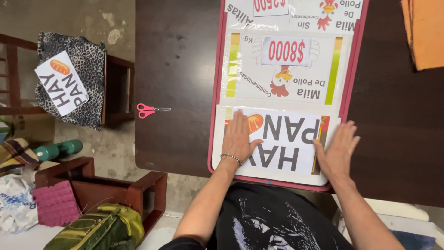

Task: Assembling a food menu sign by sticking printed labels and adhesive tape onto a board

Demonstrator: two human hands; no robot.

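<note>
Both palms flat, fingers spread loose, left hand (239,137) and right hand (336,150) pressing a glossy white paper sign (282,143) on the red-edged board (214,115). Pink scissors (149,110) left of the board on the dark worktop (180,69).

Pink scissors (152,110), perhaps orange cloth (424,32)

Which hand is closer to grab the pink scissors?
The left hand. It lies flat on the near sign's left part, the side where the scissors rest on the dark table. The right hand presses the sign's far right edge.
</note>
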